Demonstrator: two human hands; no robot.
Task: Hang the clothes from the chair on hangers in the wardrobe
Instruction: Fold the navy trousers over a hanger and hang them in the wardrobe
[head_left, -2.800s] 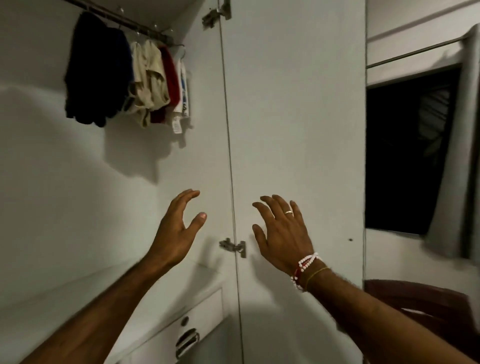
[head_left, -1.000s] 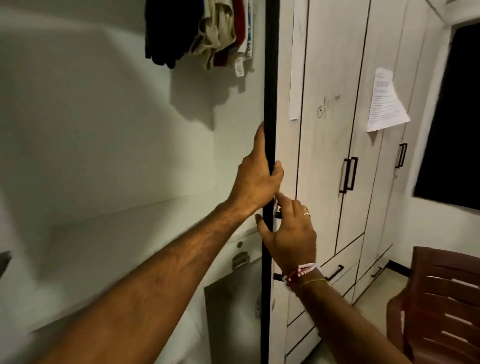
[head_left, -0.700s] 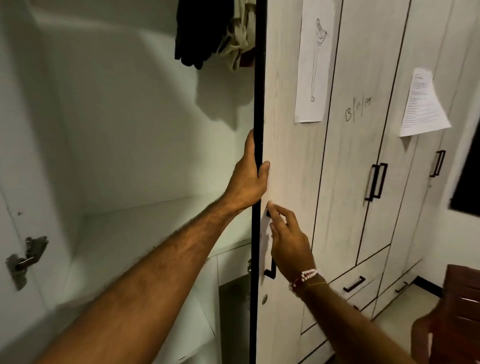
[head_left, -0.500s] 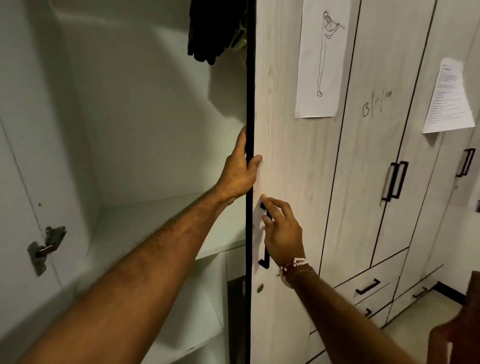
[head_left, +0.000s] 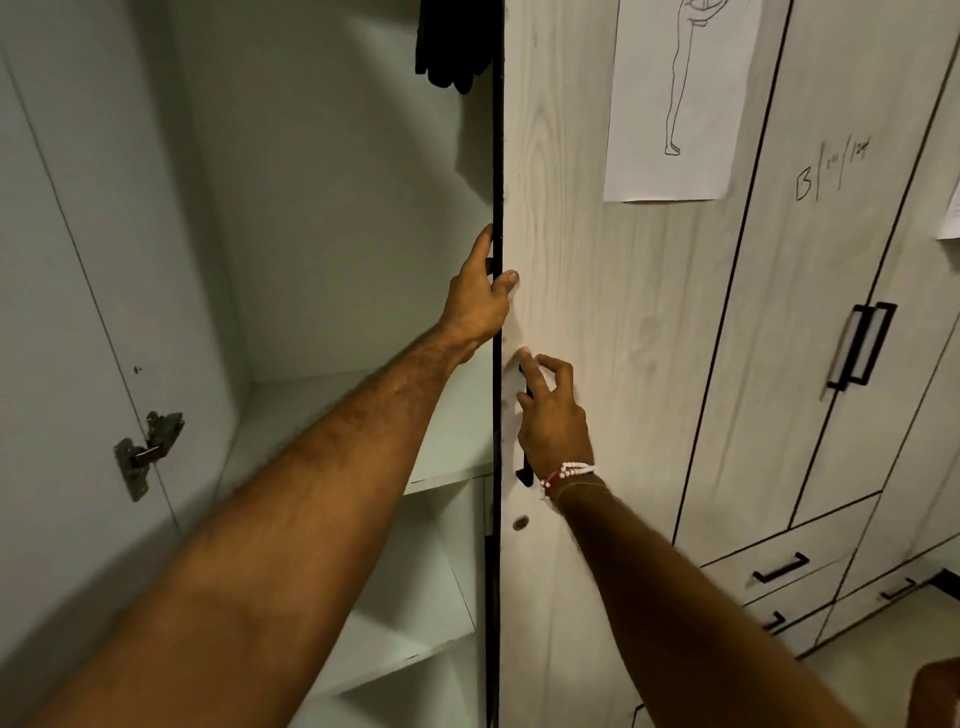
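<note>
Left hand (head_left: 480, 301) wraps black edge of wardrobe door (head_left: 566, 312), thumb on front face. Right hand (head_left: 553, 421) at black door handle (head_left: 523, 470), fingers loosely spread, grip unclear. Dark garment (head_left: 452, 44) hangs inside wardrobe (head_left: 311, 208), top. Sketch sheet (head_left: 675, 104) taped on door.

The wardrobe door (head_left: 582, 291) is done in a pale, washed-out wood grain, edged with a thin black strip (head_left: 497, 156). Its handle (head_left: 524, 470) is black too, same as the handles on the neighbouring doors (head_left: 862, 345) and drawers (head_left: 781, 568). The wardrobe interior (head_left: 322, 208) is plain white. A black garment (head_left: 452, 47) is seen hanging up top. The taped-up sheet (head_left: 675, 98) is white with a dark line drawing, and a red-and-white beaded bracelet (head_left: 566, 472) is worn on the right wrist.
</note>
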